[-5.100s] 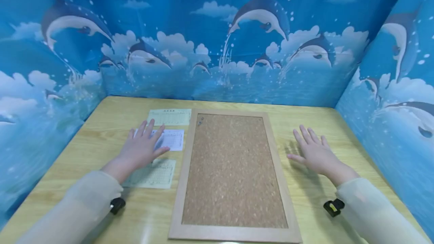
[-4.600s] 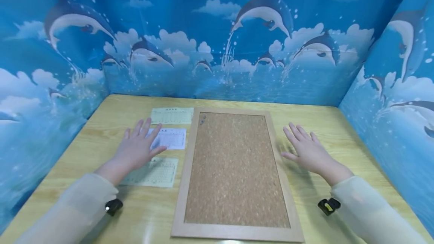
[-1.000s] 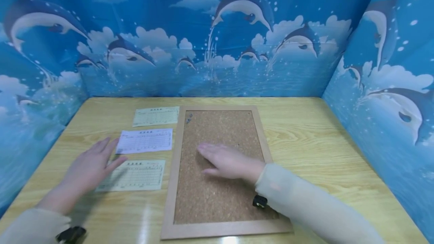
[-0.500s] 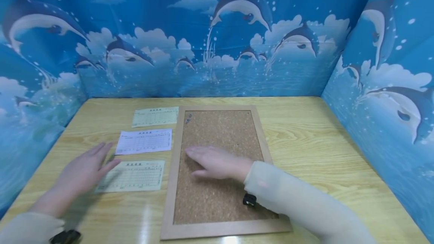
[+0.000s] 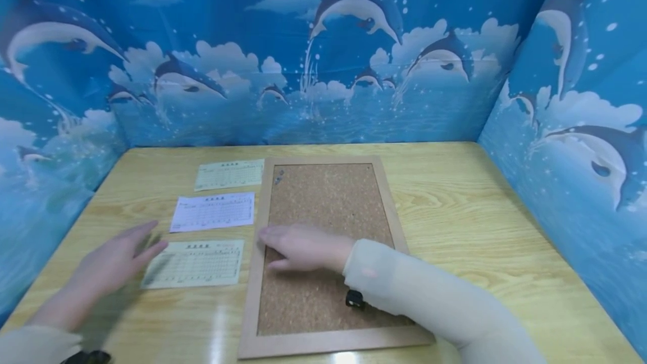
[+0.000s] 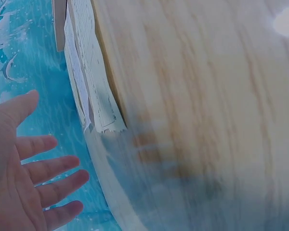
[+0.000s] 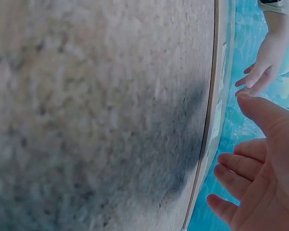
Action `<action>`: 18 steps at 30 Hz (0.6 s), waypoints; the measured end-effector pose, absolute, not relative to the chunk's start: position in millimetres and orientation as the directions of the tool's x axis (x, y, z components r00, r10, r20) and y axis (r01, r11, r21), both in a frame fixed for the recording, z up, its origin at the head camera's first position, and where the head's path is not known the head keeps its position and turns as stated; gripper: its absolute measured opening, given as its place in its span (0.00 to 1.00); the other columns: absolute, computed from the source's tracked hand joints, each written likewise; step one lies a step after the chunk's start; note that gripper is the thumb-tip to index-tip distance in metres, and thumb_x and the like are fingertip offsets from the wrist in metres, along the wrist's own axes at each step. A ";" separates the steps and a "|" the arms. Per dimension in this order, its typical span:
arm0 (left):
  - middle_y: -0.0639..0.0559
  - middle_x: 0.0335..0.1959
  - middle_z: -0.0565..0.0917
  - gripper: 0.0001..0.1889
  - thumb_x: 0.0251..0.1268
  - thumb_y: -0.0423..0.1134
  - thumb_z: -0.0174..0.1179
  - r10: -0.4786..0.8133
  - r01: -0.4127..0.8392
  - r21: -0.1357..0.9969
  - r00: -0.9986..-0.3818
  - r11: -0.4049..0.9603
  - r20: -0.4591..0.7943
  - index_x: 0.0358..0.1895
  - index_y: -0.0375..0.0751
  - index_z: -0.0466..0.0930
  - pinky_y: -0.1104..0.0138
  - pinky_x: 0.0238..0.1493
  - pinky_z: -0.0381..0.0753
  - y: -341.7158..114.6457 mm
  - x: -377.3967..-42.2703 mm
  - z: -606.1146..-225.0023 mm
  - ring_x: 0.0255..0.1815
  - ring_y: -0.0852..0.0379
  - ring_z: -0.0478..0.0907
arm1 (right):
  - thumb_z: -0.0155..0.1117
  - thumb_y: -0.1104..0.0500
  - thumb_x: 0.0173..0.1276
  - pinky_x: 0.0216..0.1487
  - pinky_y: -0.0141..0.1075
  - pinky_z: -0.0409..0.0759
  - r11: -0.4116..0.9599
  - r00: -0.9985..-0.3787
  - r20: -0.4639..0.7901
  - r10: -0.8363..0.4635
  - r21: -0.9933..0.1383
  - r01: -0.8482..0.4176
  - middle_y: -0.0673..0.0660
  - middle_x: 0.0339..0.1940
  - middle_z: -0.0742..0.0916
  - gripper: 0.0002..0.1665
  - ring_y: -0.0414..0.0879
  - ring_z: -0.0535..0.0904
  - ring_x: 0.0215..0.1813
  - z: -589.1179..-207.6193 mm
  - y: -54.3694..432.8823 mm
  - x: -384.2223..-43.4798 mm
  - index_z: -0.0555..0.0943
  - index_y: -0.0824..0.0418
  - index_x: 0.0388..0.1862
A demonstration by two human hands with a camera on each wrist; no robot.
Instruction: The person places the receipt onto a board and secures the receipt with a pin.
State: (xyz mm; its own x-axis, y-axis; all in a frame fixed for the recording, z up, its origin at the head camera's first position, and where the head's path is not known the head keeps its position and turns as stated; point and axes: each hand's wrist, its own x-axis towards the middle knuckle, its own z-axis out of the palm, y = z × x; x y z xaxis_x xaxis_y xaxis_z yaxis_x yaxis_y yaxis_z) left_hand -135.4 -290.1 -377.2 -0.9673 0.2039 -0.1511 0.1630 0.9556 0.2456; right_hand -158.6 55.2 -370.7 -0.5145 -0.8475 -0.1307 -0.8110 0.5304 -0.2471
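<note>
A wood-framed cork board (image 5: 323, 201) lies on the table, with a few small pins (image 5: 279, 177) near its top left corner. Over the board hovers my right hand (image 5: 305, 247), its fingertips above the left frame edge and holding nothing. My left hand (image 5: 108, 260) is held above the table beside the nearest green printed slip (image 5: 202, 265), fingers spread. In the left wrist view that left hand (image 6: 36, 173) shows loose fingers with nothing in them. The right wrist view has the right hand (image 7: 260, 168) with relaxed fingers, off the cork surface.
A white-lilac printed slip (image 5: 213, 212) and another green slip (image 5: 229, 175) lie farther back in the same column, left of the board. A blue dolphin-print curtain (image 5: 313, 105) encloses the wooden table (image 5: 455, 212) at the back and sides.
My right hand has swept from the table's right side leftward across the board to its left frame. My left hand has drawn back left and toward me, uncovering the slips.
</note>
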 end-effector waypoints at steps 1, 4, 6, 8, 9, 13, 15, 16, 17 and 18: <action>0.23 0.61 0.62 0.42 0.68 0.63 0.42 0.201 0.159 0.246 -0.967 0.956 -0.159 0.67 0.25 0.57 0.33 0.51 0.59 -291.2 -135.4 -377.5 0.58 0.22 0.59 | 0.53 0.43 0.69 0.69 0.34 0.53 0.531 -0.514 -0.135 -0.847 -0.249 -0.810 0.57 0.71 0.65 0.38 0.43 0.58 0.71 -370.3 53.9 -158.3 0.60 0.62 0.71; 0.23 0.61 0.63 0.42 0.68 0.64 0.41 0.198 0.152 0.250 -0.965 0.956 -0.170 0.67 0.25 0.57 0.33 0.51 0.59 -292.6 -135.4 -378.1 0.57 0.22 0.60 | 0.53 0.43 0.69 0.68 0.34 0.53 0.532 -0.514 -0.141 -0.846 -0.255 -0.807 0.57 0.71 0.65 0.39 0.43 0.58 0.71 -368.8 50.8 -157.7 0.60 0.62 0.71; 0.23 0.60 0.64 0.42 0.68 0.63 0.41 0.199 0.154 0.249 -0.965 0.956 -0.170 0.67 0.25 0.57 0.34 0.51 0.59 -293.0 -135.5 -378.7 0.57 0.22 0.60 | 0.53 0.43 0.69 0.68 0.34 0.53 0.535 -0.515 -0.146 -0.845 -0.260 -0.804 0.56 0.71 0.65 0.39 0.43 0.57 0.71 -367.7 48.8 -157.5 0.59 0.62 0.71; 0.24 0.60 0.65 0.41 0.68 0.63 0.41 0.199 0.155 0.247 -0.965 0.957 -0.168 0.66 0.25 0.58 0.34 0.51 0.59 -293.1 -135.6 -379.1 0.57 0.23 0.61 | 0.52 0.43 0.69 0.68 0.33 0.53 0.538 -0.516 -0.153 -0.843 -0.255 -0.804 0.56 0.71 0.65 0.38 0.42 0.57 0.71 -367.5 46.5 -157.6 0.59 0.62 0.71; 0.24 0.60 0.65 0.41 0.68 0.63 0.41 0.199 0.155 0.244 -0.966 0.957 -0.166 0.66 0.25 0.59 0.34 0.51 0.60 -293.3 -135.6 -379.2 0.56 0.23 0.61 | 0.52 0.42 0.70 0.68 0.33 0.53 0.541 -0.517 -0.157 -0.841 -0.251 -0.803 0.55 0.71 0.66 0.38 0.42 0.57 0.71 -367.4 45.1 -157.6 0.60 0.61 0.71; 0.23 0.59 0.65 0.41 0.68 0.63 0.41 0.193 0.148 0.238 -0.965 0.960 -0.177 0.65 0.25 0.60 0.34 0.48 0.62 -294.5 -136.5 -379.0 0.55 0.22 0.63 | 0.51 0.41 0.70 0.68 0.31 0.52 0.553 -0.522 -0.184 -0.833 -0.245 -0.797 0.54 0.71 0.65 0.39 0.42 0.57 0.71 -368.0 39.4 -157.6 0.59 0.61 0.72; 0.22 0.59 0.65 0.41 0.68 0.62 0.42 0.191 0.145 0.238 -0.965 0.960 -0.181 0.65 0.24 0.60 0.34 0.48 0.63 -294.7 -137.1 -378.6 0.55 0.22 0.63 | 0.51 0.41 0.70 0.68 0.31 0.51 0.551 -0.518 -0.190 -0.834 -0.247 -0.797 0.54 0.71 0.65 0.39 0.42 0.57 0.71 -368.9 36.3 -157.7 0.59 0.61 0.71; 0.22 0.59 0.65 0.41 0.68 0.62 0.42 0.191 0.144 0.239 -0.964 0.960 -0.185 0.65 0.24 0.60 0.34 0.48 0.63 -294.7 -137.5 -378.8 0.55 0.22 0.63 | 0.51 0.41 0.70 0.68 0.31 0.51 0.550 -0.516 -0.192 -0.835 -0.251 -0.797 0.55 0.71 0.66 0.39 0.42 0.57 0.71 -369.4 34.8 -157.6 0.59 0.61 0.71; 0.22 0.58 0.65 0.41 0.69 0.62 0.42 0.192 0.145 0.240 -0.963 0.960 -0.187 0.65 0.24 0.60 0.34 0.48 0.63 -294.6 -137.8 -379.0 0.54 0.22 0.63 | 0.51 0.41 0.70 0.68 0.30 0.51 0.549 -0.514 -0.197 -0.835 -0.251 -0.797 0.55 0.71 0.66 0.39 0.42 0.57 0.71 -370.3 33.1 -157.5 0.59 0.61 0.71; 0.22 0.58 0.65 0.41 0.69 0.62 0.42 0.191 0.144 0.239 -0.963 0.960 -0.189 0.64 0.23 0.60 0.34 0.48 0.63 -294.4 -138.1 -379.4 0.54 0.22 0.63 | 0.51 0.41 0.70 0.68 0.30 0.51 0.547 -0.510 -0.199 -0.837 -0.254 -0.798 0.55 0.71 0.66 0.39 0.41 0.57 0.71 -371.0 31.3 -157.3 0.60 0.61 0.71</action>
State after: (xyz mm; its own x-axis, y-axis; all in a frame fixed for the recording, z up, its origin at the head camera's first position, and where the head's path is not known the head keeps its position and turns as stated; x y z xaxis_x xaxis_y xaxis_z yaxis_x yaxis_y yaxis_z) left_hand -138.1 -294.4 -379.4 -0.9631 0.1912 -0.1892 0.1436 0.9602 0.2394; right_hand -157.3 31.3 -371.0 -0.5100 -0.8368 -0.1990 -0.7977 0.5467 -0.2545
